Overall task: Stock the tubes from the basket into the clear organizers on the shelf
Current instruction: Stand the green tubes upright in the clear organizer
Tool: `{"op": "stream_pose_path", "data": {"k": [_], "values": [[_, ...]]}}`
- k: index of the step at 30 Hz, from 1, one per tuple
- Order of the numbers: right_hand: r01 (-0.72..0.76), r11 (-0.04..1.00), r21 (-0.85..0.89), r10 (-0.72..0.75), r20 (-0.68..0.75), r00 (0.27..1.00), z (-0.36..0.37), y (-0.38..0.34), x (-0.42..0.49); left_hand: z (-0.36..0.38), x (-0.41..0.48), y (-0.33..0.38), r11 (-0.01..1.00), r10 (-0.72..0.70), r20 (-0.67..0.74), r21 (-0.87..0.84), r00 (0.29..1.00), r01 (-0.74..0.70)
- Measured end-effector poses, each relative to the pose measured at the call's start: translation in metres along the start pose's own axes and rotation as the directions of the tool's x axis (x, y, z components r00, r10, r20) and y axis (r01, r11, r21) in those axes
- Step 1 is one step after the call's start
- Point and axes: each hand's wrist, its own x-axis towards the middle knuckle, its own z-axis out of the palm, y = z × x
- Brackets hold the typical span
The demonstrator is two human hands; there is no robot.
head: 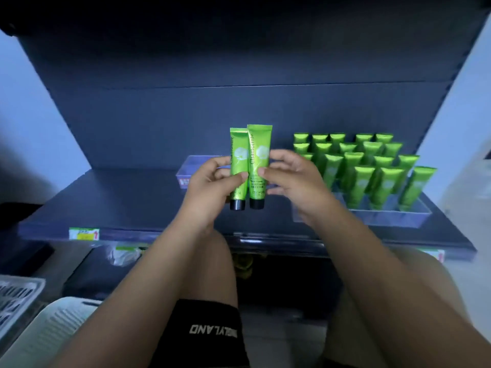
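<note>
On shelf point(119, 203), organizer point(393, 217) holds tubes point(361, 187) — left hand point(210, 189) pinches left tube point(236, 152), right hand point(295, 181) pinches right tube point(257, 152).

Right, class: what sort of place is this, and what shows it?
Probably a shop: a dark display shelf with a price tag on its edge, and a clear organizer full of identical green tubes.

Tubes point(258, 155): "Chamomile". Shorts point(212, 322): "…LYLAND", upside down.

Two tubes point(249, 168) held upright before the shelf point(106, 208), left of the filled organizer point(393, 216).
</note>
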Motion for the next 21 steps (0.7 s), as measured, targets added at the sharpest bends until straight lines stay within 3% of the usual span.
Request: {"op": "stream_pose_path", "data": {"k": [3, 9, 16, 21], "values": [[0.0, 1.0, 0.014, 0.001, -0.117, 0.993, -0.052, 0.007, -0.015, 0.042, 0.005, -0.01, 1.0, -0.015, 0.108, 0.018, 0.994, 0.013], [0.077, 0.991, 0.11, -0.031, -0.373, 0.927, -0.123, 0.032, -0.037, 0.095, 0.029, -0.044, 0.992, -0.08, 0.175, 0.111, 0.981, 0.061], [0.077, 0.993, -0.091, -0.108, -0.418, 0.902, -0.139, 0.056, -0.019, 0.114, 0.074, -0.082, 0.989, -0.054, 0.203, 0.146, 0.978, 0.024], [0.156, 0.976, -0.154, -0.209, -0.434, 0.876, -0.139, 0.051, 0.005, 0.122, 0.096, -0.089, 0.987, 0.018, 0.243, 0.149, 0.97, -0.056]]}}
